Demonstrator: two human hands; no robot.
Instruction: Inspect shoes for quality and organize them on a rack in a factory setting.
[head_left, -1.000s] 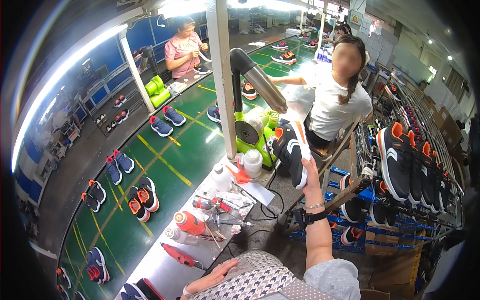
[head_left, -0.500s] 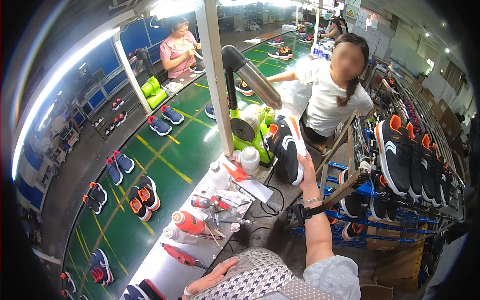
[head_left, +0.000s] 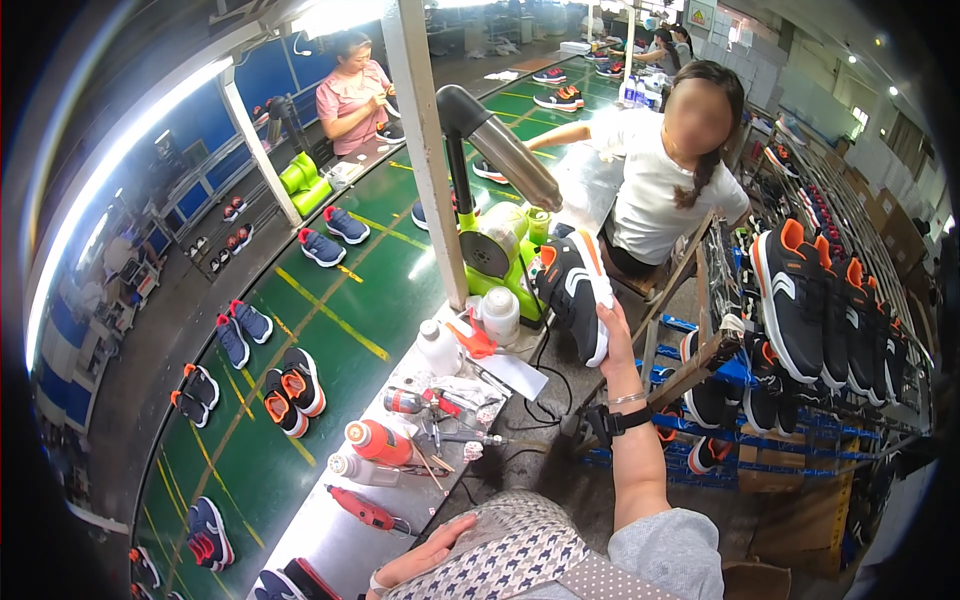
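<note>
Right hand grips a black sneaker by its white sole near the toe, raised beside the lime-green machine. Left hand lies flat, fingers extended, at the houndstooth apron, apparently holding nothing.

Worn on the head, left of a pair. Looks down and ahead, wide fisheye, from close above the near patterned apron, taking in the green belt at left and the shoe rack at right.
</note>
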